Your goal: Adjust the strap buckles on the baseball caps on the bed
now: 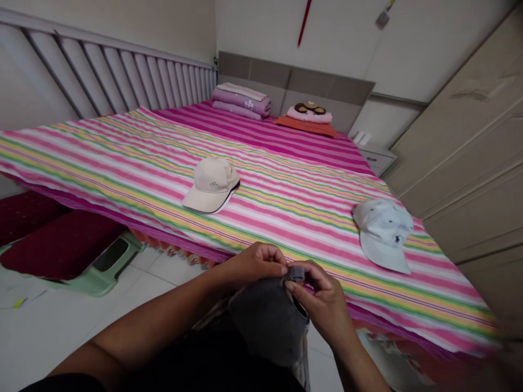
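A dark grey cap [267, 318] hangs between my hands, close to my body at the near edge of the bed. My left hand [261, 264] pinches the cap's back strap from the left. From the other side, my right hand [316, 288] grips the same strap near its buckle, thumb and fingers closed. The strap's short end stands up between my fingertips. On the striped sheet ahead lies a beige cap [212, 182], its brim toward the front left. Farther right sits a pale blue-white cap [384, 231] with small dark marks.
The bed is covered by a striped sheet [286, 185]. Folded purple bedding [241, 100] and a pink folded item [308, 113] lie by the headboard [261, 73]. Green stools with dark red tops [61, 245] stand at left. A wardrobe [461, 125] borders the right.
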`<state>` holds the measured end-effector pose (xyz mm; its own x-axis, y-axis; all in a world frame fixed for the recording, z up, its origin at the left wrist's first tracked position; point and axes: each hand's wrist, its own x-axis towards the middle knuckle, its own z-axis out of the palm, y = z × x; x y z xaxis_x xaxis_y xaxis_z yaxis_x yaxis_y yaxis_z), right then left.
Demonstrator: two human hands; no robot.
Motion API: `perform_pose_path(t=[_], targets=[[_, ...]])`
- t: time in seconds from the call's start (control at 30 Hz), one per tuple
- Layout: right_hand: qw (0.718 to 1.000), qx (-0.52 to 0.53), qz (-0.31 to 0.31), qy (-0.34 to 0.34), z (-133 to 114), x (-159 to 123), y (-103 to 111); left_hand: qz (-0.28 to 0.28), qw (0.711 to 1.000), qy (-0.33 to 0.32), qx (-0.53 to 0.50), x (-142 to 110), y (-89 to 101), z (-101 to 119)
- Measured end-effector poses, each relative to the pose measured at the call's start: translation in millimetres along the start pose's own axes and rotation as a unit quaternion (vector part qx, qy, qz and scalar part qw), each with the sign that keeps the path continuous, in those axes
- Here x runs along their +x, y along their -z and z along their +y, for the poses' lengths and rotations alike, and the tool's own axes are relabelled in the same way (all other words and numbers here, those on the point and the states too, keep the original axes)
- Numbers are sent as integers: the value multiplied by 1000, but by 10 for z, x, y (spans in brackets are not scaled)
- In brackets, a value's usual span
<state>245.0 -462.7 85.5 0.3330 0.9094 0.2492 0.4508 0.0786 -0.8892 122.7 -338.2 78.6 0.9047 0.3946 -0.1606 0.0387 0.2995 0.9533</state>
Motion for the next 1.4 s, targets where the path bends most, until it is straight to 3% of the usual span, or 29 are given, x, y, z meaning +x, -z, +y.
perform_pose_path(t=[0.2, 0.3, 0.6, 0.83, 1.0, 1.1, 1.23, 1.4], targets=[[999, -15, 17, 25, 8, 14, -11, 28, 972, -178, 148, -16, -8, 19], [999, -15, 19, 21, 3, 11, -23, 42, 962, -212, 169, -24, -16, 34], [992, 102, 4, -72, 39, -57, -28, 35, 996, -30, 71, -2, 111, 30], [972, 186, -18, -140, 15, -22, -63, 22, 999, -2, -27, 10, 188, 32], [963, 217, -41, -152, -53, 47, -41, -58, 995, 49, -58, 41, 128, 66], [941, 266, -71, -195, -21, 67, 20, -87, 990, 82, -72, 61, 101, 69], [915, 295, -153, -227, 79, 73, 73, -88, 985, 72, -129, 88, 109, 39], [871, 431, -105, -213, 127, 100, 48, -117, 979, 76, -152, 144, 183, 18]])
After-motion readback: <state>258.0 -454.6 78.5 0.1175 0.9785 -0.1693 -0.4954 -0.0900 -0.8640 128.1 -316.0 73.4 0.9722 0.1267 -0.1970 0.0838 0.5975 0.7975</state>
